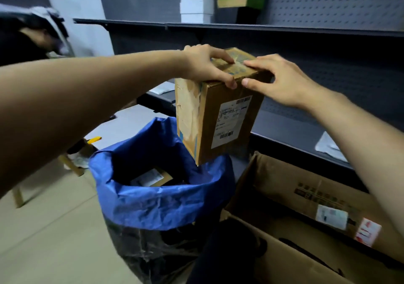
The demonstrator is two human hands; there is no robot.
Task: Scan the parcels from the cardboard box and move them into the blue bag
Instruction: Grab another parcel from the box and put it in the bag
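Note:
A brown cardboard parcel [220, 119] with a white shipping label hangs upright over the far rim of the blue bag [157, 200]. My left hand [207, 66] grips its top edge, with the thumb on the near face and the fingers over the top. My right hand [282, 80] holds the top right corner, fingers on the lid and thumb on the front. Inside the bag lies another labelled parcel [150, 177]. The large open cardboard box [306, 198] stands on the floor to the right of the bag.
Dark metal shelves [284, 30] run along the back wall, with a white packet [330, 146] on the lower shelf at right. A wooden stool [70, 163] and a yellow-handled tool [94, 139] sit at left. Another person's hand [39, 36] shows at far left.

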